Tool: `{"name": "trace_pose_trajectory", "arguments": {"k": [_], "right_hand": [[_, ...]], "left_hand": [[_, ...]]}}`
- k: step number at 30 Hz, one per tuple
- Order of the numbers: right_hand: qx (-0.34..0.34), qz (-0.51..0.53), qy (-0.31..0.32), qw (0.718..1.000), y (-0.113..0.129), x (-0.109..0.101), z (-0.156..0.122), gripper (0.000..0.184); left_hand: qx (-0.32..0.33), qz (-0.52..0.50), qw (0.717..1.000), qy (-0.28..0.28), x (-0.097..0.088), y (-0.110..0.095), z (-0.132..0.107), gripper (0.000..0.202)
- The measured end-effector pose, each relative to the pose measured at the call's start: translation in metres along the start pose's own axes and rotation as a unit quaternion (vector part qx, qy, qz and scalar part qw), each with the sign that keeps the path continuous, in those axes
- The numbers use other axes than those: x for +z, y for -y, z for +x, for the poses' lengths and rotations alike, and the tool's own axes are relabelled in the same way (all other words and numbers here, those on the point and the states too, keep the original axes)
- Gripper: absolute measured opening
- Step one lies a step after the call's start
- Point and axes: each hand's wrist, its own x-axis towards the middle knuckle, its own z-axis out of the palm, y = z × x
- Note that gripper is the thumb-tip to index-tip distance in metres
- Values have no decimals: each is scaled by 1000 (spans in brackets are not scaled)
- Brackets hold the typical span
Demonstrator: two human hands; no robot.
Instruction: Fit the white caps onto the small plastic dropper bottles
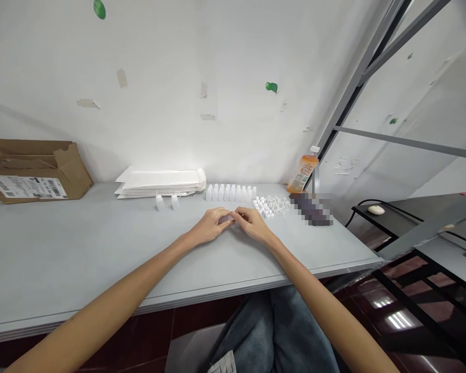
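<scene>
My left hand [210, 224] and my right hand [251, 223] rest on the grey table [81, 248], fingertips meeting over a small object [227, 219] that both pinch; I cannot make out what it is. Just beyond the hands stands a row of several small white bottles [230, 193]. A pile of small white caps [270, 205] lies to the right of the row. Two more small white bottles [166, 202] stand apart to the left.
A stack of white paper bags [161, 181] lies against the wall. An open cardboard box [33, 171] sits at the far left. An orange drink bottle [303, 173] stands at the right, near a blurred dark object [312, 207]. The table's front edge runs below my forearms.
</scene>
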Motion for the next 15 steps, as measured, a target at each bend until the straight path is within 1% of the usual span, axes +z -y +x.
{"name": "trace_pose_trajectory", "arguments": {"k": [5,8,11,13,15], "right_hand": [[2,3,-16,1000,0,3,0,44],[15,10,5,1000,-1,2,1,47],[22,17,23,999,-2,1,1,51],[21,13,14,1000,-2,0,1,51],[15,7,-8,1000,-2,0,1,47]], "left_hand": [[22,30,999,-13,2,-3,-1,28],[23,31,999,-15,3,-3,-2,28],[0,1,1000,-7,2,-3,-2,29],[-20,-33,999,3,0,-3,-1,30],[-44,-72,996,18,-3,-3,-1,36]]}}
